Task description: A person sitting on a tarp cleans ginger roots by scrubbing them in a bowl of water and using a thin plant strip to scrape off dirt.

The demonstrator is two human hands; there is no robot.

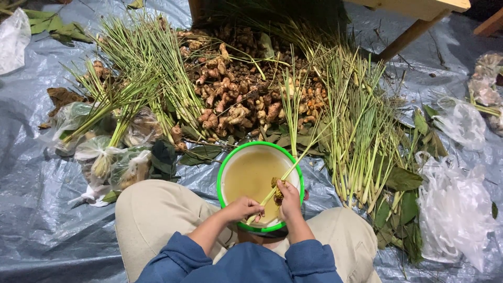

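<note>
A green-rimmed round basin of cloudy yellowish water rests between my knees. Both hands are over its near side. My left hand grips the lower end of a lemongrass stalk that slants up to the right across the basin. My right hand holds the same stalk together with a small brown root piece pressed against it. Blue sleeves and beige trousers fill the bottom of the view.
A pile of ginger and turmeric roots lies beyond the basin. Lemongrass bundles lie left and lemongrass right. Tied plastic bags of produce sit at left, crumpled bags at right. A wooden table leg stands behind. Grey tarp covers the ground.
</note>
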